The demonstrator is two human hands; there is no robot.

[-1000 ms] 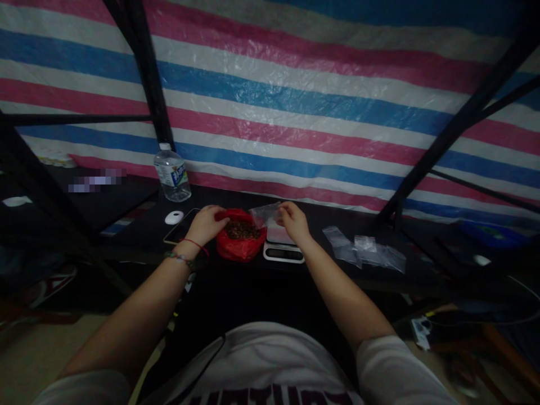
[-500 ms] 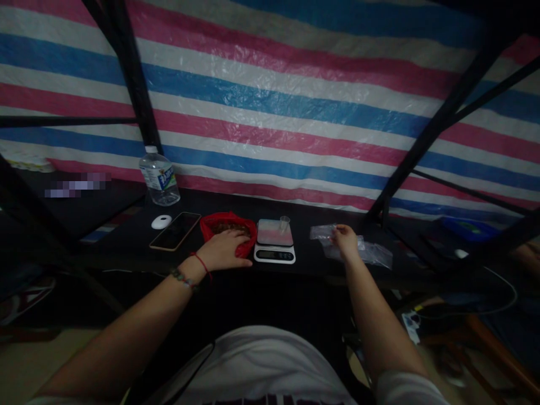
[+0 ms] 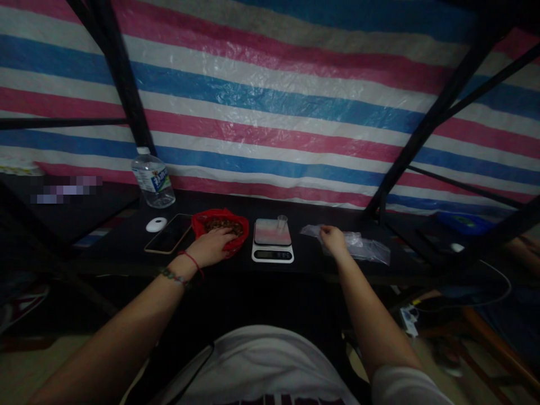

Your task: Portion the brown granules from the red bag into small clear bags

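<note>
My left hand (image 3: 208, 246) rests over the near rim of a red plastic bag (image 3: 241, 241), fingers stretched onto the small brown pieces (image 3: 219, 224) inside. What those pieces are is too dim to tell. Beside the bag stands a white digital kitchen scale (image 3: 273, 255), and a small clear cup (image 3: 282, 223) is on its plate. Farther right, my right hand (image 3: 334, 241) is closed, pinching a clear plastic bag (image 3: 311, 230) between thumb and fingers. More clear plastic bags (image 3: 371, 251) lie flat on the table just beyond that wrist.
Left of the red bag are a phone (image 3: 169, 233), a white mouse-shaped object (image 3: 156, 224) and a clear plastic bottle (image 3: 154, 183). Dark metal posts (image 3: 122, 79) frame the black table (image 3: 228, 201), with striped sheeting (image 3: 270, 118) behind. Another person's hand (image 3: 523, 247) shows at far right.
My left hand has drawn slightly left, and its thumb no longer sticks out toward the scale. My right hand has shifted left a little with the clear bag. The view has moved slightly.
</note>
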